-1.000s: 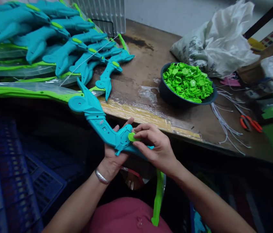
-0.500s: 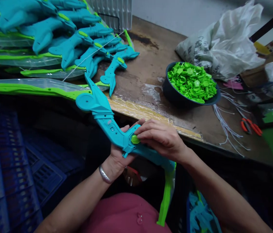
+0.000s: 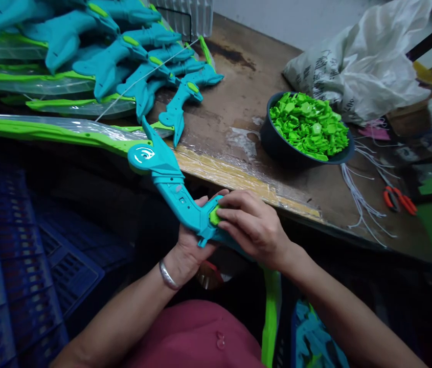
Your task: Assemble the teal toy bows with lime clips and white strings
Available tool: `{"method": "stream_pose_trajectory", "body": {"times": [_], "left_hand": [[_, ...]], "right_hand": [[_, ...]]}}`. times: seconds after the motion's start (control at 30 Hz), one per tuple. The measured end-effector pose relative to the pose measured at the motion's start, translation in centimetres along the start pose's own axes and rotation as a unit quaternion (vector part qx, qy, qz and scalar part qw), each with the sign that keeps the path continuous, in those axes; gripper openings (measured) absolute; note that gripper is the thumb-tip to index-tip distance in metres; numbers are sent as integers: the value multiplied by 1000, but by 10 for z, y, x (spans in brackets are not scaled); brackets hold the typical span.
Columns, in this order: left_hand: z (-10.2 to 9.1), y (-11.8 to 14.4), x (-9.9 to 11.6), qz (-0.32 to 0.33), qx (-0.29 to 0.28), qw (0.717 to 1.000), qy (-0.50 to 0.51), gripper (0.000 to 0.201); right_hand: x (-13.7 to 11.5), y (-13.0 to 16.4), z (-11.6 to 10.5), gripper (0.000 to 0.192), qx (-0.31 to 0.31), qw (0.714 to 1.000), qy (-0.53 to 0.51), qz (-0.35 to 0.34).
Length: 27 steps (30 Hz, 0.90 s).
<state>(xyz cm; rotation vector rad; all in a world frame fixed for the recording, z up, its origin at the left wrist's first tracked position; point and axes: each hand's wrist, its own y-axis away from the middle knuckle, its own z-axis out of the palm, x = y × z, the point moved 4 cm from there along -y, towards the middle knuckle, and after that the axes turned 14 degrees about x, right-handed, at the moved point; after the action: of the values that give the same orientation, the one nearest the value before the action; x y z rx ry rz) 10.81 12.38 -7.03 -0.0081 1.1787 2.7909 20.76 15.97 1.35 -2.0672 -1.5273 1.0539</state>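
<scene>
Pink top (image 3: 196,332), bare forearms (image 3: 121,316)
I see a smooth silver bangle (image 3: 168,276) by the left hand (image 3: 191,246), and a pink button (image 3: 220,341).

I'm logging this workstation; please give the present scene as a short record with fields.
Left hand: supports curved turquoise plastic part from beneath
Right hand: holds small flat green plastic piece against that part
Brown bench: round dark bowl heaped with bright green plastic pieces; white printed sack behind it; orange-handled tool
Left of bowl: piled turquoise-and-green plastic assemblies

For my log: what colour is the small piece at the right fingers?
The small piece is bright green (head view).
</scene>
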Motion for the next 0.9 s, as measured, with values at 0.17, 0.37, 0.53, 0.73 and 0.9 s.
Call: {"method": "stream_pose_trajectory", "body": {"times": [0.17,0.37,0.53,0.73,0.9], "left_hand": [[-10,-1,-6,31,-32,999,-22,32],[-9,8,-11,57,-48,997,-34,22],[-8,11,-13,73,-45,996,-39,18],[-5,15,-14,87,-45,995,-3,16],[-9,9,-10,70,-22,997,-21,11]], "right_hand": [[-35,12,7,44,-13,982,188,-30],[-59,26,13,52,-11,960,280,-15],[-53,23,7,41,-16,977,205,46],[-41,13,0,21,7,987,126,94],[-41,16,2,24,15,990,112,85]]}}
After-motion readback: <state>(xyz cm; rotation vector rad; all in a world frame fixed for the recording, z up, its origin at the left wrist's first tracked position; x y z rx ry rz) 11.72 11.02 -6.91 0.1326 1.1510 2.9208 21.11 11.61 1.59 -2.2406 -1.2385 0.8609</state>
